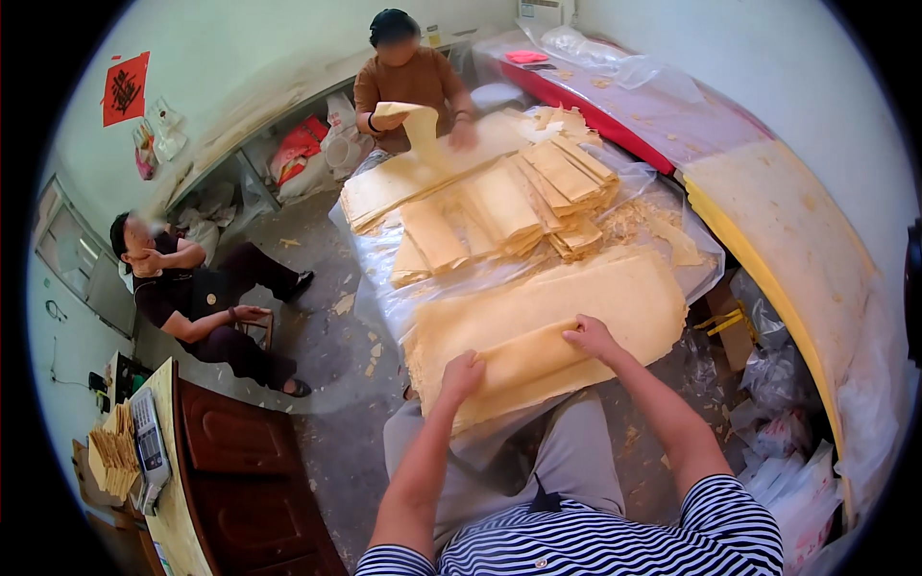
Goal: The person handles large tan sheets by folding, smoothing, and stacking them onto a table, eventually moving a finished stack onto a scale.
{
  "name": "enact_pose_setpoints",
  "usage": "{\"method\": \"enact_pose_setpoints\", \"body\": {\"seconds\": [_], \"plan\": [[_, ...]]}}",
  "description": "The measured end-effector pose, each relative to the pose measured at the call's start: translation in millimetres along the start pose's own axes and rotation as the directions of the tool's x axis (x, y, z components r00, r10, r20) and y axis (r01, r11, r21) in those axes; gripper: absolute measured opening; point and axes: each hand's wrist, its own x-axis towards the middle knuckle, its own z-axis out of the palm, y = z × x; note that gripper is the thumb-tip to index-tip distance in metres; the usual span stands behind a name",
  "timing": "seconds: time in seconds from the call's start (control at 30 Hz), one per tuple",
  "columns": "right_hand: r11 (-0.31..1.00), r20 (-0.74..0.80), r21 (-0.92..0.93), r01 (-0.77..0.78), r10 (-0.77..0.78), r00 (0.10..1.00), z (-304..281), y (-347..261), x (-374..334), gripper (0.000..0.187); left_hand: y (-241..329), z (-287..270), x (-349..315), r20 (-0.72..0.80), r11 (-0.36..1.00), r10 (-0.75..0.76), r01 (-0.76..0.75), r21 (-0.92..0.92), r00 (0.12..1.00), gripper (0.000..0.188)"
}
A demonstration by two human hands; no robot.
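A tan, thin flatbread sheet (526, 359), folded into a long strip, lies across the near edge of a broad stack of flat sheets (557, 293). My left hand (464, 374) grips the strip's left end, its fingers curled over it. At the other end, slightly farther away, my right hand (591, 338) pinches the strip between thumb and fingers. Beyond the stack, folded flatbreads (504, 206) lie in overlapping piles. Across the table a person in a brown top (408, 82) holds up a limp sheet (423, 130).
Clear plastic (379, 274) covers the table, with flakes (639, 216) at its right. A long plastic-covered surface (759, 173) runs along the right wall. Bags (783, 480) lie below it. Left, a person sits (206, 298) near a wooden cabinet (240, 432) bearing a scale (149, 437).
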Motion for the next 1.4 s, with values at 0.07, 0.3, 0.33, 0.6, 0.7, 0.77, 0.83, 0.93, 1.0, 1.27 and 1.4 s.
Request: {"method": "enact_pose_setpoints", "body": {"seconds": [0.07,0.3,0.33,0.6,0.7,0.77,0.83,0.93,1.0,1.27,1.4], "plan": [[0.992,-0.091,-0.126,-0.003,-0.009,0.996,11.2,6.8,-0.4,0.031,28.7,3.1,-9.9,-0.214,0.98,0.123,-0.084,0.182,0.969,0.026],[0.778,-0.245,-0.617,0.116,-0.33,0.912,25.2,-27.1,-19.4,0.048,60.7,50.1,-24.3,-0.053,0.72,0.487,-0.366,0.59,0.872,0.049],[0.492,-0.11,-0.824,0.281,-0.626,0.772,28.9,-19.5,-21.5,0.056,57.2,55.6,-23.8,-0.051,0.714,0.477,-0.353,0.604,0.877,0.053],[0.472,0.2,-0.697,0.541,-0.596,0.778,32.7,-34.3,-49.6,0.067,74.1,35.0,-27.8,0.013,0.74,0.431,-0.361,0.567,0.902,0.066],[0.372,0.299,-0.743,0.556,-0.559,0.773,25.3,-41.1,-45.1,0.064,54.6,31.9,-22.4,0.084,0.725,0.392,-0.364,0.584,0.916,0.059],[0.298,0.339,-0.782,0.547,-0.534,0.775,18.1,-35.4,-40.9,0.059,40.0,24.0,-21.8,0.154,0.64,0.461,-0.448,0.624,0.874,0.044],[0.333,0.389,-0.703,0.628,-0.559,0.732,0.2,-14.6,-30.8,0.042,61.5,-14.6,-24.1,0.242,0.734,0.301,-0.386,0.559,0.922,0.037],[0.546,0.303,-0.631,0.552,-0.481,0.823,-14.4,-52.6,-34.8,0.027,42.7,-63.6,-35.7,0.023,0.837,0.313,-0.287,0.466,0.949,0.027],[0.663,0.099,-0.5,0.557,-0.596,0.797,-15.0,-63.5,-21.6,0.022,20.1,-80.2,-40.7,-0.249,0.905,0.313,-0.208,0.372,0.917,0.028],[0.547,-0.189,-0.76,0.352,-0.704,0.685,7.0,-195.2,107.3,0.027,-32.1,-55.9,-48.7,-0.455,0.962,-0.158,0.031,-0.273,0.876,0.032],[0.46,0.063,-0.669,0.584,-0.747,0.662,84.0,-189.1,105.7,0.039,-51.9,-36.4,-49.0,-0.455,0.975,-0.179,0.094,-0.203,0.872,0.033]]}}
